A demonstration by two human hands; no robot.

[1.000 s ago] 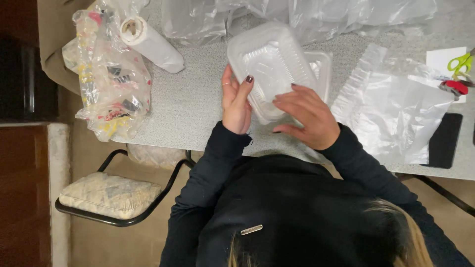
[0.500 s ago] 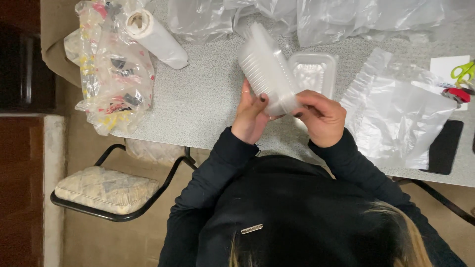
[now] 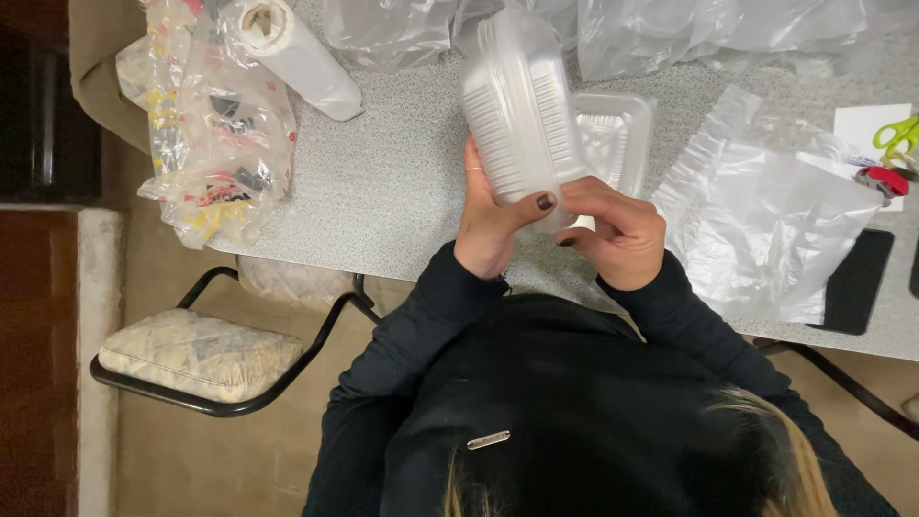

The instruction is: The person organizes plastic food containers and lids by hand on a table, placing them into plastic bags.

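Container, clear plastic and ribbed, is standing tilted on edge above the table, held between both hands. The left hand is gripping its lower left side, with the thumb pressing across the bottom edge. The right hand is clenching on the lower right corner, fingers curling under the rim. The two hands are nearly touching beneath the container.

Head view, remaining items:

- A second tray, also clear plastic, is lying flat on the table just behind the right hand, partly hidden by the container.
- A flat plastic bag is lying to the right of the right hand, near it but apart.
- A dark phone is lying at the far right edge of that bag.
- Scissors with green handles are resting on a white paper, well apart to the right.
- A paper roll in clear wrap is lying well to the left of the left hand.
- A printed bag, filled with small items, is sitting at the table's left corner beside the roll.
- Crumpled clear sheeting is lying beyond the container along the far side of the table.
- A chair with a cushioned seat is standing below the table, left of the left arm.
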